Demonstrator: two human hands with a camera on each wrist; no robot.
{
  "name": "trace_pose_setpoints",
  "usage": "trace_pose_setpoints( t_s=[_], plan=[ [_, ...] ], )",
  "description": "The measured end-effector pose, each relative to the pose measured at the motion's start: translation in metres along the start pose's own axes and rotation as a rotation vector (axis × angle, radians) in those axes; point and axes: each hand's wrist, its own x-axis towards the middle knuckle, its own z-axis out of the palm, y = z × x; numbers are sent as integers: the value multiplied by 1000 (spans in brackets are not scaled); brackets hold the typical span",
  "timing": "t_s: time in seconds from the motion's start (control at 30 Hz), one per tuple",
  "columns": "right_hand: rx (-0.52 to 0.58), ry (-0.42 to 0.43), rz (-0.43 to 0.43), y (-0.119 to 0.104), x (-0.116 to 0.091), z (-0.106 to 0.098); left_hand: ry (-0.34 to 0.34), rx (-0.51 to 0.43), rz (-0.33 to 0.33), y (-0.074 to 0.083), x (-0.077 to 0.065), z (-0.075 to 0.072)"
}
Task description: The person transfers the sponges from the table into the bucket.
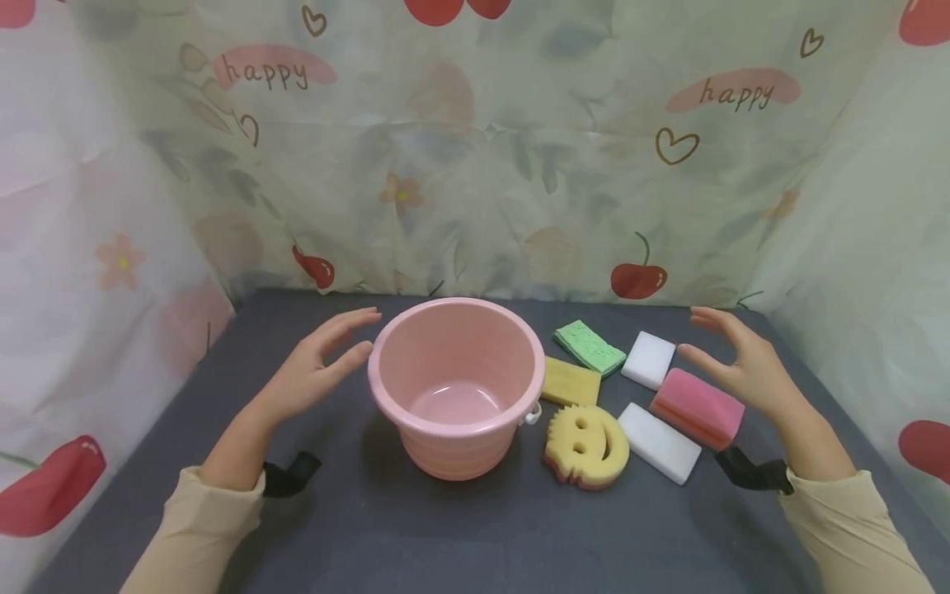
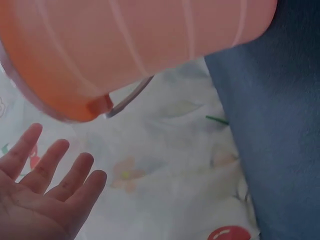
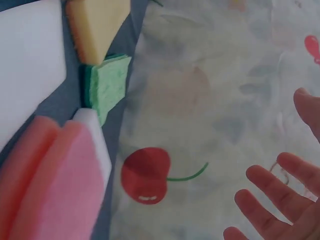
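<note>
A pink bucket [image 1: 456,445] stands upright in the middle of the dark table. Just left of its rim hovers my left hand [image 1: 315,367], fingers extended and apart from it; the left wrist view shows the bucket's ribbed side [image 2: 140,40] beyond the spread fingers. Over on the right, my right hand [image 1: 750,363] hangs in the air near a pink sponge [image 1: 698,408], holding nothing. Around that sponge lie two white sponges [image 1: 659,443], a green sponge [image 1: 590,346], a yellow rectangular sponge [image 1: 571,382] and a yellow smiley-face sponge [image 1: 586,445].
The dark tabletop [image 1: 445,536] ends at a patterned cloth [image 1: 490,165] that hangs behind it and along both sides. A white handle joint [image 1: 533,414] sticks out from the bucket's right side, close to the sponges.
</note>
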Motion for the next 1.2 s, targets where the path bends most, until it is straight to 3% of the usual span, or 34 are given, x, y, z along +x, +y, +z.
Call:
trace_pose_setpoints(
  t_s=[0.17,0.5,0.9,1.2],
  plan=[
    [-6,-41,76,20,-8,3,-1,-85,-2,-4,0,10],
    [-49,-164,225,59,-25,8,1,-125,-9,-17,-3,24],
    [-62,-323,211,86,-35,14,18,-120,-48,-18,-3,27],
    [-70,-344,227,87,-38,20,29,-134,-60,-20,-3,28]
  ],
)
